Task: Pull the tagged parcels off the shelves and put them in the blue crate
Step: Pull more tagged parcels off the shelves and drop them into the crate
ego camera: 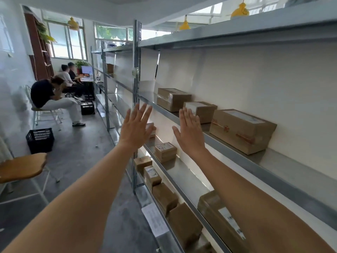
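Brown cardboard parcels [242, 130] all sit on grey metal shelves [237, 143] at 3 o'clock, no blue crate visible, left hand [135, 125] & right hand [190, 133] spread flat, holding nothing — task looks barely begun.

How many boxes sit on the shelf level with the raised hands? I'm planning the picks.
3 boxes: the farthest box at the left, the middle box partly behind the right hand, and the biggest box nearest the camera. More may lie beyond the frame's right edge.
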